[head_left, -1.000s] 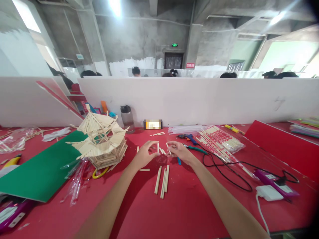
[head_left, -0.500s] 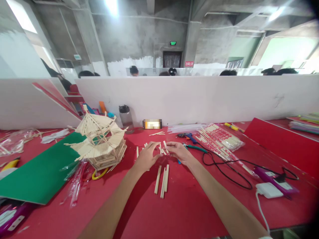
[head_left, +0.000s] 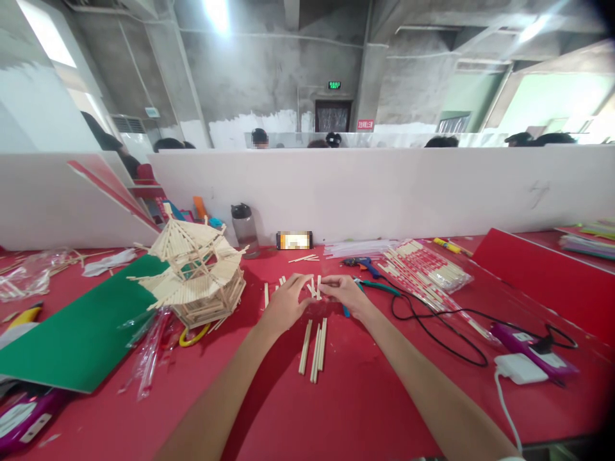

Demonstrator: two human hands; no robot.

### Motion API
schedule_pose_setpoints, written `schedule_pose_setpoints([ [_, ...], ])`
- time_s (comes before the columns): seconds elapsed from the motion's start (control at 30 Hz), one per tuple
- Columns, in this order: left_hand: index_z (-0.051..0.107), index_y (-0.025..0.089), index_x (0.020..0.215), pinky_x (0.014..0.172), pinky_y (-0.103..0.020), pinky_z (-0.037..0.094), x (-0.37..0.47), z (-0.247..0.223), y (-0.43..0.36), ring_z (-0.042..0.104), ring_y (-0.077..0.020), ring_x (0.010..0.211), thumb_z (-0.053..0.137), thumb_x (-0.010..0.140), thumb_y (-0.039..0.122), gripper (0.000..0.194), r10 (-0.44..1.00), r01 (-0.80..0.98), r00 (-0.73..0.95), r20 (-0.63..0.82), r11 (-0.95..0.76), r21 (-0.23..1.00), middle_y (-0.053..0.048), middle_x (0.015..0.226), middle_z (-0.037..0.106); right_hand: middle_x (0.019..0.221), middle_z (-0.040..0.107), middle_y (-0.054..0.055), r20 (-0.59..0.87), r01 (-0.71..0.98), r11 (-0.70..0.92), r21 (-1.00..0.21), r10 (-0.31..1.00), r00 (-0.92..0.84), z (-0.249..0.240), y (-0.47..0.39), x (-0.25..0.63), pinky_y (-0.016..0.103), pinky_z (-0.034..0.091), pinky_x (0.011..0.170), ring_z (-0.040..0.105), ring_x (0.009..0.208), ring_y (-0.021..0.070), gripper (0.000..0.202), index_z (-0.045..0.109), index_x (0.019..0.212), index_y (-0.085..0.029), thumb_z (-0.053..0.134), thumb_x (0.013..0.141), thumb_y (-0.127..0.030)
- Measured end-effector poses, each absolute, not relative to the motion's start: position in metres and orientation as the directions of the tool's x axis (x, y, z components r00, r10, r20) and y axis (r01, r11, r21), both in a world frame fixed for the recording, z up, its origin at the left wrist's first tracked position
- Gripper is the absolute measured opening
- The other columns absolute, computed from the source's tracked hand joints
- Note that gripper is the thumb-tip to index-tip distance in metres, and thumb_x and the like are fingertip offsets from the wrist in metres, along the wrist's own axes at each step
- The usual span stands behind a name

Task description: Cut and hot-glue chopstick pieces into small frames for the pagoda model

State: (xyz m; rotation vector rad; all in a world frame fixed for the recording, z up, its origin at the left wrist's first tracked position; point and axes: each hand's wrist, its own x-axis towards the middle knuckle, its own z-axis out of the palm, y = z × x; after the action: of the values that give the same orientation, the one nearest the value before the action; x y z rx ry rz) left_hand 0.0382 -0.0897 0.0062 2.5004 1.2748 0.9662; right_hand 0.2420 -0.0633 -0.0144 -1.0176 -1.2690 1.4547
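My left hand (head_left: 289, 302) pinches a short, pale wooden stick (head_left: 312, 285) near its upper end. Facing it, my right hand (head_left: 344, 293) has its fingertips closed on another short wooden stick (head_left: 319, 287), held upright. The two sticks are side by side; whether they touch I cannot tell. Just below my hands, several longer wooden sticks (head_left: 316, 355) lie on the red table (head_left: 355, 403). More short pieces lie partly hidden behind my left hand, with one stick (head_left: 266, 296) showing at its left.
A wooden-stick pagoda model (head_left: 195, 278) stands left, beside a green board (head_left: 91, 333). Behind are a bottle (head_left: 245, 232) and phone (head_left: 294, 241). To the right lie a blue glue gun (head_left: 366, 265), teal-handled pliers (head_left: 382, 286), bagged sticks (head_left: 427, 272), black cable and a purple power strip (head_left: 533, 352).
My right hand has turned its stick from tilted to upright and brought it closer to the stick in my left hand. The view has shifted very slightly.
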Motion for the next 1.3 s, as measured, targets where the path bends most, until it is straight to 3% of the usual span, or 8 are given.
schedule_pose_setpoints([
  [0.27, 0.048, 0.028, 0.136, 0.097, -0.037, 0.049, 0.038, 0.007, -0.089, 0.061, -0.0236, 0.113, 0.064, 0.091, 0.033, 0.049, 0.784, 0.68, 0.411, 0.465, -0.603, 0.416, -0.006, 0.128, 0.059, 0.079, 0.069, -0.001, -0.036, -0.226, -0.092, -0.97, 0.97, -0.239, -0.011, -0.063, 0.248, 0.022, 0.055, 0.06, 0.064, 0.063, 0.0107, 0.036, 0.068, 0.088, -0.02, 0.087, 0.064, -0.038],
  [0.47, 0.048, 0.028, 0.137, 0.098, -0.037, 0.049, 0.037, 0.005, -0.088, 0.06, -0.0239, 0.115, 0.064, 0.091, 0.034, 0.049, 0.784, 0.683, 0.412, 0.465, -0.603, 0.412, -0.006, 0.128, 0.059, 0.073, 0.061, -0.005, 0.042, -0.294, -0.029, -0.955, 0.972, -0.231, -0.004, -0.068, 0.246, 0.024, 0.057, 0.061, 0.069, 0.071, 0.0148, 0.05, 0.058, 0.116, -0.029, 0.08, 0.071, -0.031],
  [0.63, 0.049, 0.028, 0.136, 0.1, -0.038, 0.048, 0.038, 0.004, -0.088, 0.059, -0.0245, 0.116, 0.064, 0.09, 0.037, 0.048, 0.792, 0.686, 0.409, 0.453, -0.594, 0.42, -0.005, 0.129, 0.059, 0.08, 0.063, -0.002, 0.053, -0.245, 0.002, -0.97, 0.978, -0.202, -0.008, -0.065, 0.246, 0.024, 0.057, 0.067, 0.067, 0.07, 0.0123, 0.036, 0.066, 0.105, -0.023, 0.078, 0.071, -0.027],
  [0.87, 0.05, 0.028, 0.135, 0.1, -0.038, 0.048, 0.037, 0.002, -0.087, 0.059, -0.0245, 0.117, 0.065, 0.089, 0.036, 0.048, 0.793, 0.681, 0.395, 0.464, -0.591, 0.431, -0.005, 0.128, 0.059, 0.089, 0.058, -0.003, 0.081, -0.267, 0.004, -0.964, 0.957, -0.279, -0.01, -0.066, 0.248, 0.037, 0.058, 0.084, 0.068, 0.077, 0.0148, 0.067, 0.059, 0.125, -0.028, 0.081, 0.063, -0.021],
  [1.07, 0.05, 0.027, 0.135, 0.096, -0.037, 0.05, 0.036, 0.003, -0.086, 0.061, -0.0241, 0.113, 0.066, 0.089, 0.034, 0.049, 0.796, 0.663, 0.394, 0.459, -0.592, 0.458, -0.007, 0.127, 0.059, 0.095, 0.063, 0.0, 0.114, -0.158, 0.068, -0.985, 0.947, -0.301, -0.016, -0.063, 0.248, 0.031, 0.056, 0.077, 0.067, 0.077, 0.0142, 0.075, 0.057, 0.127, -0.024, 0.086, 0.058, -0.019],
  [1.3, 0.051, 0.027, 0.134, 0.098, -0.039, 0.05, 0.036, 0.003, -0.086, 0.062, -0.0238, 0.112, 0.067, 0.088, 0.033, 0.049, 0.795, 0.665, 0.396, 0.459, -0.593, 0.455, -0.007, 0.128, 0.059, 0.094, 0.072, 0.003, 0.019, -0.338, -0.097, -0.936, 0.945, -0.325, -0.011, -0.068, 0.247, 0.04, 0.055, 0.089, 0.071, 0.086, 0.0196, 0.073, 0.054, 0.122, -0.025, 0.087, 0.057, -0.021],
])
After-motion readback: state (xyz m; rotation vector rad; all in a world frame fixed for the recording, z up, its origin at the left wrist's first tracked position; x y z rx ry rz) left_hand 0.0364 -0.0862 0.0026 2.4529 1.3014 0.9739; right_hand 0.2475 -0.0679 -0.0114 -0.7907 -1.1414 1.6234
